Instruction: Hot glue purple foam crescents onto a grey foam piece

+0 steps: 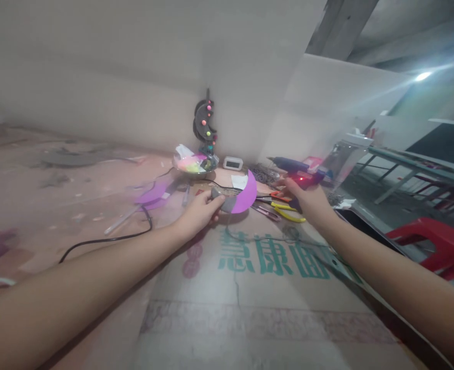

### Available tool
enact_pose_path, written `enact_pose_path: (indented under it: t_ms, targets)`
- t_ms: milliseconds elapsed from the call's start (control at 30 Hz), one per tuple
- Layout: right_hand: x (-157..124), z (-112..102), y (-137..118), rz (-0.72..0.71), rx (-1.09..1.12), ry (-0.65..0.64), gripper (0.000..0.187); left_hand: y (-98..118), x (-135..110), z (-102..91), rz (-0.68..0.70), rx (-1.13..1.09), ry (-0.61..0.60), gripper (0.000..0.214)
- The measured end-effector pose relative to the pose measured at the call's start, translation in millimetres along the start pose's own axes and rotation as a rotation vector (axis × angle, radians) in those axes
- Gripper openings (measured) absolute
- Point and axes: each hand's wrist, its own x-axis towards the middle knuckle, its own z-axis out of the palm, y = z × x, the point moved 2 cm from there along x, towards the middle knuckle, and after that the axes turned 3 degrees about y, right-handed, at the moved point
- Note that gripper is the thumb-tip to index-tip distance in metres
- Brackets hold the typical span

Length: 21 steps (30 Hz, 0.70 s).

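Observation:
Over the middle of the table, my left hand pinches the grey end of a crescent-shaped piece, whose other part is a purple crescent. To the right, my right hand is wrapped round a dark blue hot glue gun. A small red light glows on the gun, and its nozzle points left. Between the hands lie yellow-handled pliers, an orange-handled tool and a pinkish cutter. Another purple piece rests on the table left of my left hand.
A dark crescent ornament with coloured balls stands at the back by the wall. Before it is a clear bowl of scraps, and beside that a small white digital clock. A black cable runs across the left. A red stool stands at right.

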Motion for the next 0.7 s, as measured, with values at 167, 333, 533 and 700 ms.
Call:
enact_pose_path:
  t_ms: [167, 333, 533, 700]
  targets:
    - [-39.1, 5.0, -6.7, -0.057, -0.036, -0.113, 0.028, -2.5, 1.9, -1.1, 0.011, -0.020, 0.015, 0.023]
    - [-59.9, 11.7, 4.8, -0.097, -0.228, -0.167, 0.020, 5.5, -2.8, 1.3, -0.003, -0.019, 0.008, 0.023]
    - [-66.4, 18.0, 4.9, -0.131, -0.283, -0.246, 0.018, 9.1, -4.8, 2.0, -0.016, -0.018, 0.006, 0.019]
    - [-66.2, 22.4, -0.6, -0.130, -0.284, -0.301, 0.018, 8.9, -4.8, 1.5, -0.002, 0.000, 0.010, 0.017]
